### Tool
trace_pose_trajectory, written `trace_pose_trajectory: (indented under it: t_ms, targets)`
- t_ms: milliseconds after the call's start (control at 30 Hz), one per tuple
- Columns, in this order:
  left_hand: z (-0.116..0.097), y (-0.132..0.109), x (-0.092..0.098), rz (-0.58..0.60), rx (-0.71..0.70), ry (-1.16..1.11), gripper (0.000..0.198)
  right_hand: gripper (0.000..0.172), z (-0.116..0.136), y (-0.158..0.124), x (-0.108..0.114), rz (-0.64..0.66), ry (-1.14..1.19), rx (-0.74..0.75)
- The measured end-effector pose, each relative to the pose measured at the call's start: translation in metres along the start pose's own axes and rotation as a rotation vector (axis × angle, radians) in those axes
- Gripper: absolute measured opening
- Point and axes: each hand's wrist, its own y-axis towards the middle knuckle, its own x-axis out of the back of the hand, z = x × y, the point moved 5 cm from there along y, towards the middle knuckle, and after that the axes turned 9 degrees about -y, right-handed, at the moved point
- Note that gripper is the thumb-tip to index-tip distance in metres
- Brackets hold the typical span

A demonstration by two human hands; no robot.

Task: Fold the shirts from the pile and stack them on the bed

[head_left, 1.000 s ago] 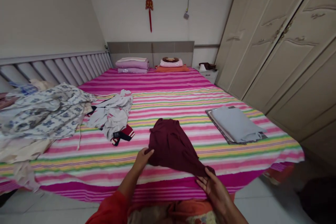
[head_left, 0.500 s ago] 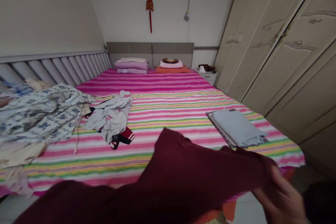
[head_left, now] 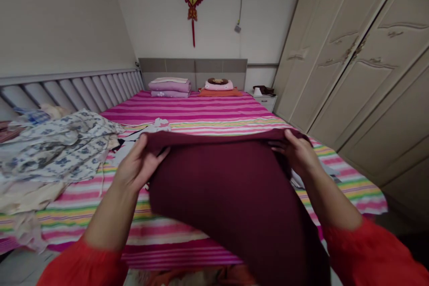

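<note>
A dark maroon garment (head_left: 224,178) is stretched between both hands above the near half of the bed, its top edge pulled nearly straight and the rest hanging toward the lower right. My left hand (head_left: 139,165) grips its upper left corner, thumb on top and fingers partly inside the fold. At the upper right, my right hand (head_left: 298,152) pinches the same edge. Whether it is a top or a bottom cannot be made out. Behind it, a crumpled light grey garment (head_left: 160,124) and a folded grey-blue cloth (head_left: 327,169) are mostly hidden.
Rumpled clothes, with a blue-flowered white garment (head_left: 75,147) on top, are heaped on the left of the striped bed (head_left: 201,114). Folded purple bedding (head_left: 170,87) and a pink pillow (head_left: 218,85) lie by the headboard. A tall wardrobe (head_left: 355,67) stands along the right.
The maroon garment has been raised and spread sideways, and it now covers the folded cloth. My left hand has come into view, and my right hand has moved up and left.
</note>
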Motion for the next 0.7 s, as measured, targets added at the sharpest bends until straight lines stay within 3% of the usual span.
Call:
trace_pose_trajectory:
  t_ms: [67,167,267,333,433,533,600,700]
  targets:
    - [0.001,0.025,-0.02,-0.034,0.048,-0.001,0.016,0.032,0.012,0.031,-0.012,-0.03,0.046,-0.064]
    - [-0.02,0.05,-0.049,0.013,-0.052,-0.019,0.015,0.028,0.059,0.052,-0.006,-0.113,0.088,0.149]
    - [-0.045,0.05,-0.066,0.061,-0.199,-0.098,0.013,0.025,0.091,0.04,0.006,-0.172,0.125,0.374]
    - [-0.045,0.042,-0.06,0.018,-0.196,-0.15,0.017,0.024,0.077,0.021,0.007,-0.208,0.178,0.303]
    - [-0.005,0.027,-0.022,-0.132,-0.038,-0.147,0.017,0.028,0.002,-0.018,-0.008,-0.201,0.29,-0.11]
    - [0.061,0.002,0.044,-0.31,0.184,-0.062,0.01,0.03,-0.084,-0.074,-0.024,-0.171,0.294,-0.289]
    - [0.105,-0.024,0.092,-0.441,0.324,0.03,0.014,0.035,-0.143,-0.119,-0.033,-0.122,0.339,-0.576]
    - [0.152,-0.066,0.152,-0.621,0.474,0.132,0.015,0.042,-0.2,-0.181,-0.035,-0.072,0.386,-0.817]
